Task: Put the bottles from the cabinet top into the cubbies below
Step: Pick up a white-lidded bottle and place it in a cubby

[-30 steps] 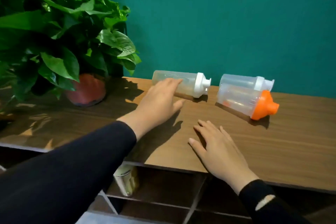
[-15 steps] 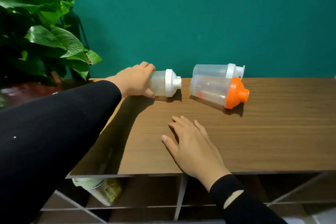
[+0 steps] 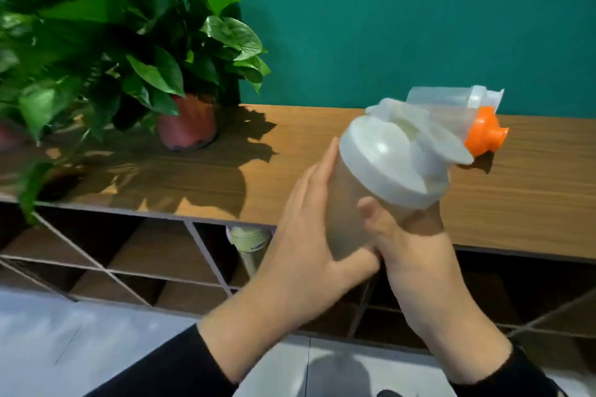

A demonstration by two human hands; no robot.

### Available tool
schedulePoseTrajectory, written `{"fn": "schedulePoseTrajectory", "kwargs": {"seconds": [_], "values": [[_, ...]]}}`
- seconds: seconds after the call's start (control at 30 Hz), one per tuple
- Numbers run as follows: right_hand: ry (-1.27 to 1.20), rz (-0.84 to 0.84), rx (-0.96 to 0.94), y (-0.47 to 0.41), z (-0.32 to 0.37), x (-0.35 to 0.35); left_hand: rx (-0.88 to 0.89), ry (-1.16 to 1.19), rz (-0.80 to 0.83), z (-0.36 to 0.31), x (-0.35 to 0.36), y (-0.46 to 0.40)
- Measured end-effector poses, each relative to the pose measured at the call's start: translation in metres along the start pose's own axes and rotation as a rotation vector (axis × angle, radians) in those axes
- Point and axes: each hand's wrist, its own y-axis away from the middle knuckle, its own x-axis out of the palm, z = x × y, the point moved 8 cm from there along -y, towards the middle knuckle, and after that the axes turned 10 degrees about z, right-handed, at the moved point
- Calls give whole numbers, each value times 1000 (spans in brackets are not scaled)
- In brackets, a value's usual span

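White-lidded shaker bottle point(image 3: 383, 177) is gripped upright in both the left hand point(image 3: 303, 255) and right hand point(image 3: 416, 255) just in front of the cabinet top point(image 3: 322, 151), where 2 bottles, orange-capped point(image 3: 483, 132) and clear point(image 3: 451, 100), lie behind.

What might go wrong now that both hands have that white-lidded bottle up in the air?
1. The white-lidded bottle, held by the left hand and right hand, has its flip cap open and could catch on a cubby edge.
2. The orange-capped bottle lies on its side on the cabinet top and might roll.

White-lidded bottle point(image 3: 383, 190) in both hands' grip.
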Motion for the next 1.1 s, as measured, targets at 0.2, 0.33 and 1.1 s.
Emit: {"fn": "schedulePoseTrajectory", "kwargs": {"seconds": [0.2, 0.33, 1.1], "values": [[166, 40, 401, 70, -74, 11, -165, 453, -23, 74, 48, 78], [269, -74, 611, 88, -140, 3, -368, 515, -8, 136, 79, 94], [270, -121, 713, 33, -265, -43, -762, 47, -17, 242, 108, 40]]}}
